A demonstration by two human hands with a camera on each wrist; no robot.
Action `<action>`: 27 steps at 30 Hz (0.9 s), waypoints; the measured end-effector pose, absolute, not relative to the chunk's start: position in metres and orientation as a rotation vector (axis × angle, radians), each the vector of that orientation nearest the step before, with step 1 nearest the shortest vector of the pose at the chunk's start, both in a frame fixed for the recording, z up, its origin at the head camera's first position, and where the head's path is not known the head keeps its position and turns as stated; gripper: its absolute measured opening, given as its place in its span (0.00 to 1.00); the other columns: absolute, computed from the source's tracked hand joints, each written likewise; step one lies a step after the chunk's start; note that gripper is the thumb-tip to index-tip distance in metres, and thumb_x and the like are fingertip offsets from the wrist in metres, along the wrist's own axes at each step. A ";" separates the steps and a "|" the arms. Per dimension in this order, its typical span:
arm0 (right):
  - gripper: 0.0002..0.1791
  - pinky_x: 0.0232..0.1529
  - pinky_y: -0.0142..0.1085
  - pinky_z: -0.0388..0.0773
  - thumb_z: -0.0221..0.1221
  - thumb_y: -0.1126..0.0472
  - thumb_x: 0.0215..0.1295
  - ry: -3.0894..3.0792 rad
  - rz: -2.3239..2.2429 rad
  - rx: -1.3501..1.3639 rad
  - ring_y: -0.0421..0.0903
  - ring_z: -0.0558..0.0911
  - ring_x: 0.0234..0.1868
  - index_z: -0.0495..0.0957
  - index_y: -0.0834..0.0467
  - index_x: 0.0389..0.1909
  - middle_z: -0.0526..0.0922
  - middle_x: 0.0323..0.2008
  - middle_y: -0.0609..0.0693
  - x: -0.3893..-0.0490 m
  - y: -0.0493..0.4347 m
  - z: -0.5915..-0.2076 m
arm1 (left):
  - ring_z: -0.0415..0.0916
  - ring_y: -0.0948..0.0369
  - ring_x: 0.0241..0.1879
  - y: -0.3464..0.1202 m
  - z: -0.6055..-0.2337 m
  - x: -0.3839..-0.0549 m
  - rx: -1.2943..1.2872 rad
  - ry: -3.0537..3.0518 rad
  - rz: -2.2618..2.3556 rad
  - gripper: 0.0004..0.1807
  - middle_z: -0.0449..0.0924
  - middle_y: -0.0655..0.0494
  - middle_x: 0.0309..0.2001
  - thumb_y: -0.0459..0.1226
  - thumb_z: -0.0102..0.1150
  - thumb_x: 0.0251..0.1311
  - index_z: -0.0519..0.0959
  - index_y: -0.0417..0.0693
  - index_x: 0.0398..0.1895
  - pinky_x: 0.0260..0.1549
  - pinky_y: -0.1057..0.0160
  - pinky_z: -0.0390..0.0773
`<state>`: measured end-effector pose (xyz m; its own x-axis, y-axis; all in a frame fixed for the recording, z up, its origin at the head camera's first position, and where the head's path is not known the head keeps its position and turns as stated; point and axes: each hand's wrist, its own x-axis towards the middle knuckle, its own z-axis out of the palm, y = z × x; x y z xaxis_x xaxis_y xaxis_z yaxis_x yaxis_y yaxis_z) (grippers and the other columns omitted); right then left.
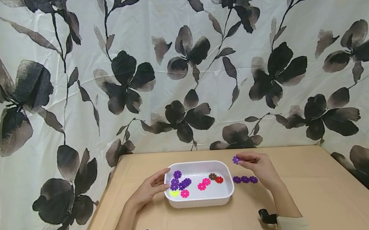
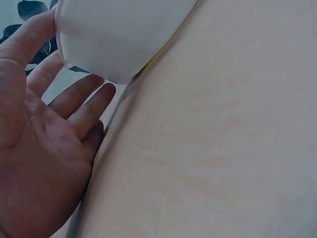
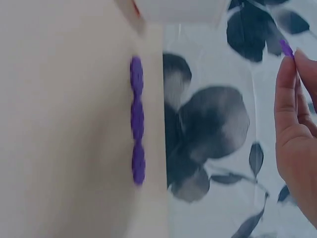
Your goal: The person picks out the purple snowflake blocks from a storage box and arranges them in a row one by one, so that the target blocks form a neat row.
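Observation:
My left hand (image 1: 153, 187) holds the left end of a white plastic tray (image 1: 201, 203), thumb and fingertips at its rim. In the left wrist view the tray's outer wall (image 2: 109, 39) shows above the hand (image 2: 49, 134), whose lower fingers are loosely bent. Between thumb and fingers, my right hand (image 1: 259, 165) pinches a purple notched flower-shaped disc (image 1: 236, 160), raised beyond the tray's right side. Below it, three purple discs joined in a row (image 1: 245, 179) stand on the table; the right wrist view shows this row (image 3: 137, 120) edge-on.
Inside the tray lie several loose purple discs (image 1: 177, 174), pink discs (image 1: 201, 186), a yellow disc (image 1: 175, 193), a brown one (image 1: 212, 176) and a red one (image 1: 219, 180). The tan table (image 1: 199, 229) ends at the back against a floral cloth (image 1: 179, 73).

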<state>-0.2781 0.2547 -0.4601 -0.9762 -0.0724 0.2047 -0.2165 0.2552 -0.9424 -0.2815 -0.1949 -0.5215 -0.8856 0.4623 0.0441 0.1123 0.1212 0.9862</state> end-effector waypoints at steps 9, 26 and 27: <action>0.21 0.54 0.24 0.82 0.67 0.59 0.70 -2.409 1.799 0.241 0.35 0.87 0.49 0.82 0.65 0.60 0.87 0.56 0.61 -0.277 0.290 -0.465 | 0.61 0.41 0.78 -0.195 -0.520 -0.282 0.577 2.111 1.839 0.38 0.58 0.41 0.81 0.39 0.65 0.71 0.62 0.48 0.81 0.70 0.65 0.73; 0.18 0.48 0.21 0.81 0.66 0.68 0.69 -2.639 1.598 0.013 0.40 0.86 0.50 0.82 0.69 0.58 0.86 0.56 0.65 -0.274 0.336 -0.490 | 0.61 0.40 0.78 -0.195 -0.520 -0.280 0.597 2.113 1.840 0.39 0.58 0.41 0.81 0.39 0.65 0.70 0.60 0.46 0.81 0.70 0.65 0.72; 0.18 0.48 0.21 0.80 0.66 0.68 0.69 -2.655 1.584 0.005 0.44 0.87 0.52 0.83 0.68 0.57 0.86 0.55 0.64 -0.274 0.336 -0.491 | 0.60 0.40 0.78 -0.195 -0.521 -0.281 0.599 2.113 1.840 0.39 0.58 0.41 0.81 0.39 0.65 0.71 0.60 0.45 0.81 0.70 0.64 0.72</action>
<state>-0.2738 0.3360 -0.4915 -0.9987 0.0230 0.0446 -0.0283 0.4754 -0.8793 -0.2805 -0.1949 -0.5206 -0.8763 0.4778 0.0622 0.1273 0.1050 0.9863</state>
